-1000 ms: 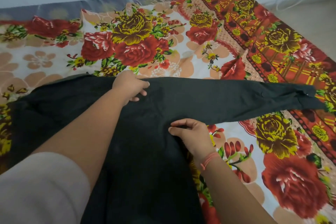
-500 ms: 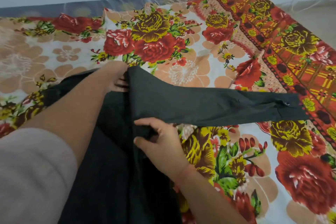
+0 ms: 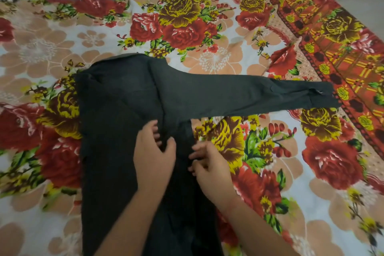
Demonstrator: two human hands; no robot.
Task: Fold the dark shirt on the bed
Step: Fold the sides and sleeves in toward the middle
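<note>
One dark shirt on one bedsheet; left hand, right hand, both grips tight on its cloth.

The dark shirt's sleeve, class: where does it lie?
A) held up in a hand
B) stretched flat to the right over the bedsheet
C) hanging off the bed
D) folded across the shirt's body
B: the sleeve runs flat from the dark shirt rightward across the floral bedsheet.
</note>
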